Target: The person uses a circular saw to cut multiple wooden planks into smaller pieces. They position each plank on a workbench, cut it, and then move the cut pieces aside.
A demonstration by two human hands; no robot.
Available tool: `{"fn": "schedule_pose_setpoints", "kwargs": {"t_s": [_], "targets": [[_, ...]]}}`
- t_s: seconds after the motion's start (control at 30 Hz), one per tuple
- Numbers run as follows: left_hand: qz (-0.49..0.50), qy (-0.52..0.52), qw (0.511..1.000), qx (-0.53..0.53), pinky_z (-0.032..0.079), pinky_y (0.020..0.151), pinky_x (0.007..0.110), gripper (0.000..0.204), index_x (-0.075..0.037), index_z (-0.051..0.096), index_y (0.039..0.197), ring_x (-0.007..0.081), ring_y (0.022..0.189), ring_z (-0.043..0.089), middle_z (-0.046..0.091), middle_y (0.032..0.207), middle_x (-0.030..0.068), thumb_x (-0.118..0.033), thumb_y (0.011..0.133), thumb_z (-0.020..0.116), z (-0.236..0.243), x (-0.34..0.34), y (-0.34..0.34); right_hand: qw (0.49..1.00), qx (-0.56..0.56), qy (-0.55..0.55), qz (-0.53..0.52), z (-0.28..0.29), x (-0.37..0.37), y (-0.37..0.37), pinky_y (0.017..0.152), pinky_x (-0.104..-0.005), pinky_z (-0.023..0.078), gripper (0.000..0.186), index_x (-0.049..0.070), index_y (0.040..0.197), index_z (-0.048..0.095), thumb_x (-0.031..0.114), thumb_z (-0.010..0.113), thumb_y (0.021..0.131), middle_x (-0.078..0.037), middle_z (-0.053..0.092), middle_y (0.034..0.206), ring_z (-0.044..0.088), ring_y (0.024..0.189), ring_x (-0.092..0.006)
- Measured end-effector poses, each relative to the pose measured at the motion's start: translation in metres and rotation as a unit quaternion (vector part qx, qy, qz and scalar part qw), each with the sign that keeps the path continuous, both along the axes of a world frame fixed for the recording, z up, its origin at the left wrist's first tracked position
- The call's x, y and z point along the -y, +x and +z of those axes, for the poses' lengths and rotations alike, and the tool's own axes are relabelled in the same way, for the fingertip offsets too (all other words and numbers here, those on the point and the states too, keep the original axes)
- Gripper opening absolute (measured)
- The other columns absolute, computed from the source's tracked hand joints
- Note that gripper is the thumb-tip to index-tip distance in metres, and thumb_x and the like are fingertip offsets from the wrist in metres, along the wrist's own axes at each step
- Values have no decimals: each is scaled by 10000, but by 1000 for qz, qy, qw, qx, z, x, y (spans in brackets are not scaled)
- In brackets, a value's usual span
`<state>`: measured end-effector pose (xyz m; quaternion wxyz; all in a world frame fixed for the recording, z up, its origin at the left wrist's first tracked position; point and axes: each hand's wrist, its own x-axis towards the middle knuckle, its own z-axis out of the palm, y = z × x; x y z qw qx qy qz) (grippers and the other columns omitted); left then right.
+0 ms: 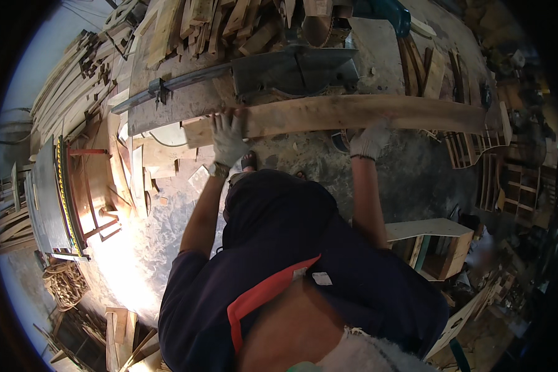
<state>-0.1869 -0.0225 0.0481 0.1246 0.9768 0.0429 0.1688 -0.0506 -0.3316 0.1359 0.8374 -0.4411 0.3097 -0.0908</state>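
Observation:
A long wooden board [328, 116] lies crosswise in front of me, along the near side of a saw's grey metal fence [263, 75]. My left hand [229, 139], in a pale work glove, rests on the board near its left end with the fingers spread. Farther right, my right hand [369, 141], also gloved, is at the board's near edge. Motion smears its fingers, so their grip is unclear. Beyond the fence, a round saw blade [317, 30] shows at the top.
Cut timber [223, 25] is heaped behind the saw, and long planks [74, 93] are stacked at the far left. A metal-topped table [48, 195] stands left, a wooden cabinet frame [434, 245] near right. Slatted wooden frames [519, 186] stand farther right. Offcuts [158, 170] litter the floor.

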Motion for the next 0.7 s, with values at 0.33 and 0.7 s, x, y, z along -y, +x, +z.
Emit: {"fn": "schedule_pose_setpoints", "kwargs": {"t_s": [0.33, 0.7], "targets": [[61, 77, 991, -85, 330, 1167, 580, 1218, -63, 313, 1587, 448, 1323, 491, 507, 1414, 249, -694, 678, 820, -30, -83, 115, 961, 38, -64, 268, -35, 24, 95, 812, -417, 565, 399, 44, 1345, 497, 357, 479, 1099, -167, 640, 1221, 672, 991, -288], [18, 30, 997, -73, 297, 1198, 531, 1124, 9, 457, 1443, 387, 1372, 470, 556, 1390, 235, -807, 710, 703, -52, -110, 138, 603, 298, -692, 261, 213, 2, 150, 989, -365, 497, 559, 22, 1430, 535, 434, 528, 1052, -137, 673, 1317, 652, 1167, -249]]}}
